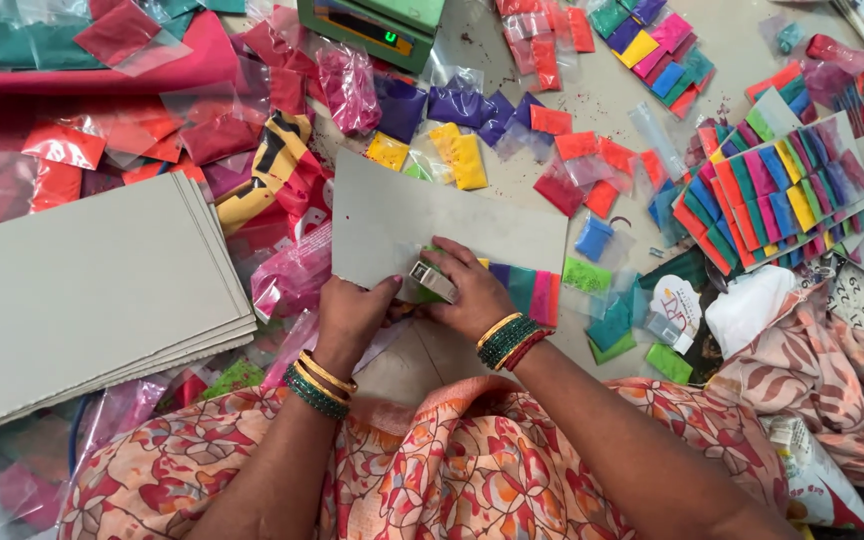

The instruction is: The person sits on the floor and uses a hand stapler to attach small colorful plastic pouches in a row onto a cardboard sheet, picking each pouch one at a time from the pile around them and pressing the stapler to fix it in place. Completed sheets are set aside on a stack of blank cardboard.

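Note:
A grey cardboard sheet [422,215] lies in front of me with small packets of coloured powder [532,290] lined along its near edge. My left hand [350,315] pinches the sheet's near edge. My right hand [472,290] presses a metal stapler [432,280] onto that edge, over a green packet. Both wrists carry green and gold bangles.
A stack of grey cardboard sheets [82,290] sits at the left. Loose coloured powder packets [572,150] lie scattered all around. A finished sheet covered with packets [782,190] lies at the right. A green weighing scale [372,25] stands at the top. Patterned cloth [822,370] lies at right.

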